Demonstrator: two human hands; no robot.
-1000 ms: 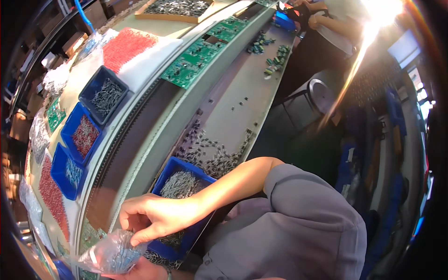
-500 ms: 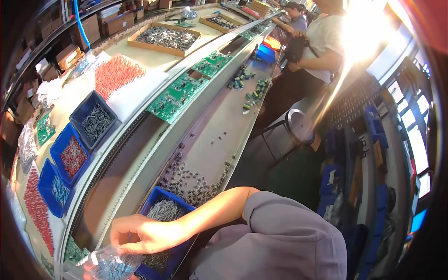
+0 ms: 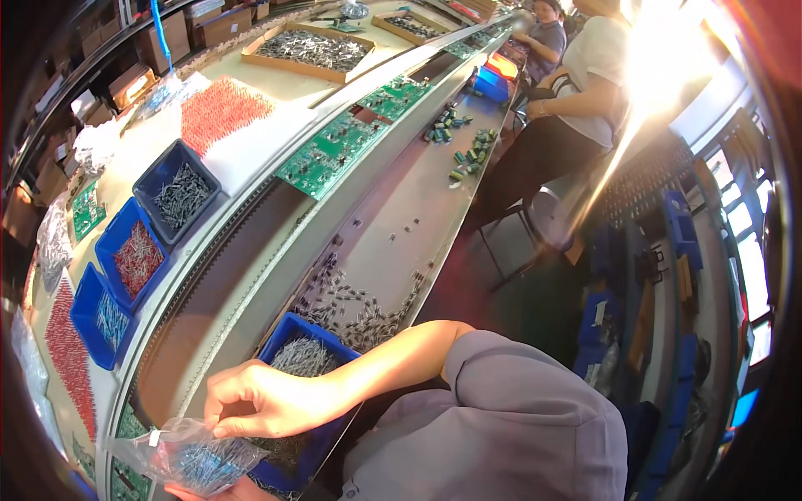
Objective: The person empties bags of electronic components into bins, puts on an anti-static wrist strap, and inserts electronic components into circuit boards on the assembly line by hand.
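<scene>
A clear plastic bag (image 3: 171, 438) of blue-bodied components with thin wire leads (image 3: 205, 468) is between my hands at the lower left. My right hand (image 3: 263, 405) pinches the bag's upper edge, thumb and fingers closed. Under the bag, my left hand (image 3: 238, 493) supports it from below; only part of it shows above the picture's lower edge. Just beyond my right wrist stands a blue bin (image 3: 288, 327) with silvery wire-leaded parts (image 3: 302, 357). My right forearm crosses over this bin and hides part of it.
A conveyor rail with green circuit boards (image 3: 334, 150) runs away from me. Left of it are blue bins of red parts (image 3: 136, 260) and light-blue parts (image 3: 110, 319), and a dark bin (image 3: 180, 196). Small capacitors (image 3: 355, 313) lie scattered on the bench. A person (image 3: 576, 104) stands beyond.
The view has shifted slightly. The bag sits higher in the picture and more of my left hand shows beneath it. My right hand keeps its pinch on the bag.
</scene>
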